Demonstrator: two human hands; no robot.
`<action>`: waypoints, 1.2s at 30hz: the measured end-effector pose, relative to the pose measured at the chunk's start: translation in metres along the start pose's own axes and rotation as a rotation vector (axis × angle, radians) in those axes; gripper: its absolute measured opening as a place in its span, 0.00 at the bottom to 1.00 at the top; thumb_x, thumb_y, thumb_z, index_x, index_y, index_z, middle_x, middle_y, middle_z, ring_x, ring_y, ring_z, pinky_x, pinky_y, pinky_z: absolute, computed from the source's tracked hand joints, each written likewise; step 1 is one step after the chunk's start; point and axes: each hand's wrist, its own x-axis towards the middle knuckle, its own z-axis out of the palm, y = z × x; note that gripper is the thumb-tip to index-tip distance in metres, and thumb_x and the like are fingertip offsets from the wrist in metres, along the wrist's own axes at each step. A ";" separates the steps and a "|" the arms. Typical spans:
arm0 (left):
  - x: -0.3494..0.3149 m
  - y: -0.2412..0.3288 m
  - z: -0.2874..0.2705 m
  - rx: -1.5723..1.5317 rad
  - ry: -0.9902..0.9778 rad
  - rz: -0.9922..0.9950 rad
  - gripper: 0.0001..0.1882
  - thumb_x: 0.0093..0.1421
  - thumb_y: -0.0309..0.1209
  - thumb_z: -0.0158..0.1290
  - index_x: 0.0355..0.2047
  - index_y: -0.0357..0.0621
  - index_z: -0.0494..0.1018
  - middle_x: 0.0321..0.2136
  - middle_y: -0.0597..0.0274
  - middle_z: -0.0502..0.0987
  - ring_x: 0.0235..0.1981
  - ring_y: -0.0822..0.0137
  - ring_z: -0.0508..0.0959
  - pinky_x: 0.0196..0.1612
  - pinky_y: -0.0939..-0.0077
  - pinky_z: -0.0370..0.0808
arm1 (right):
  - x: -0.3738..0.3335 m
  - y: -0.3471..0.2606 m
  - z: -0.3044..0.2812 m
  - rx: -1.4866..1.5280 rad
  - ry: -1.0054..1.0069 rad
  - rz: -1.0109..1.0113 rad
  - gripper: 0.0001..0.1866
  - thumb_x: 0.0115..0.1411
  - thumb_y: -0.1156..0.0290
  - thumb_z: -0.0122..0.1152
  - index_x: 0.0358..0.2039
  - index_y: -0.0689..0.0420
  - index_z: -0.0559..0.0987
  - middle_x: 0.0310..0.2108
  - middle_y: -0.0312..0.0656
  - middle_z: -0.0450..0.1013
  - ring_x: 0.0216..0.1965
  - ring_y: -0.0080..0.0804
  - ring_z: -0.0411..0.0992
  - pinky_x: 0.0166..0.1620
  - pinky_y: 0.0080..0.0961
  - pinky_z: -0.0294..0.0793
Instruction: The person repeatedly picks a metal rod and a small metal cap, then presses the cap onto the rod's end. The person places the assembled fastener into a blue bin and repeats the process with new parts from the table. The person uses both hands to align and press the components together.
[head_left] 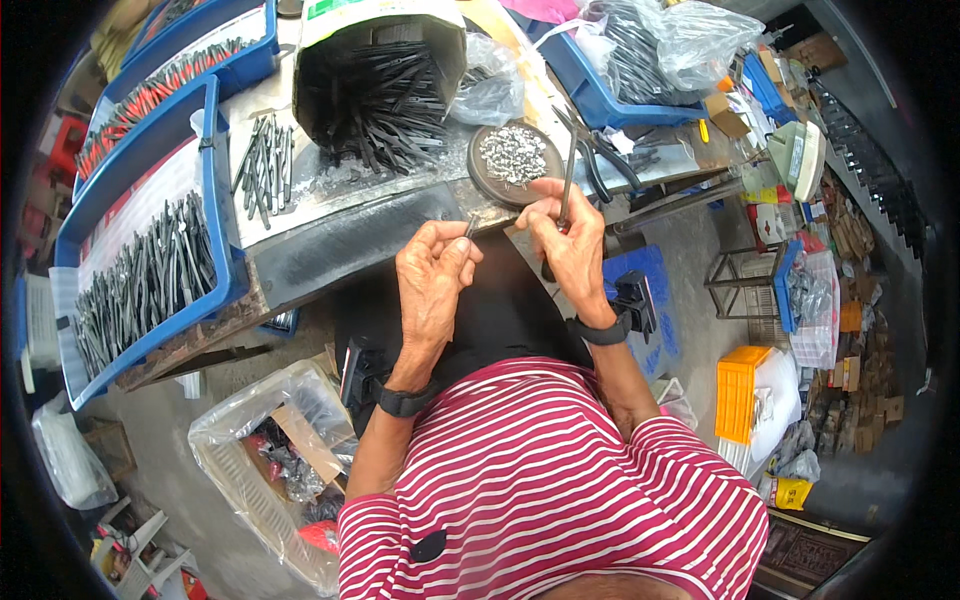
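The left hand point(432, 268) pinches a small metal piece point(472, 226) between thumb and fingertips. At its three o'clock, the right hand point(570, 238) is closed around a thin dark tool point(566, 178) held upright. A round dish of small silvery parts point(514, 157) sits on the desk point(330, 240) at twelve o'clock.

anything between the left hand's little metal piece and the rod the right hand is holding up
Nothing visible does. The small metal piece pinched by the left hand and the thin dark rod held upright by the right hand have only open space between them.
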 end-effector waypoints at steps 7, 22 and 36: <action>-0.001 0.003 0.000 0.075 0.019 0.006 0.07 0.57 0.23 0.50 0.36 0.36 0.70 0.23 0.64 0.74 0.19 0.83 0.66 0.20 0.91 0.61 | 0.014 0.018 -0.004 -0.410 0.031 -0.234 0.14 0.50 0.75 0.60 0.39 0.61 0.75 0.28 0.37 0.68 0.24 0.21 0.66 0.26 0.18 0.66; -0.005 0.006 0.006 0.176 0.023 0.059 0.09 0.57 0.21 0.47 0.39 0.36 0.66 0.20 0.65 0.72 0.17 0.84 0.64 0.20 0.90 0.61 | 0.025 0.027 -0.002 -0.582 -0.046 -0.369 0.15 0.47 0.70 0.66 0.34 0.62 0.75 0.33 0.43 0.63 0.33 0.34 0.68 0.32 0.25 0.69; -0.006 0.004 0.009 0.215 -0.010 0.082 0.09 0.59 0.21 0.43 0.40 0.38 0.68 0.18 0.67 0.72 0.15 0.84 0.63 0.18 0.89 0.60 | 0.027 0.036 -0.007 -0.542 -0.098 -0.375 0.13 0.48 0.75 0.63 0.35 0.65 0.74 0.35 0.43 0.63 0.33 0.31 0.69 0.31 0.23 0.71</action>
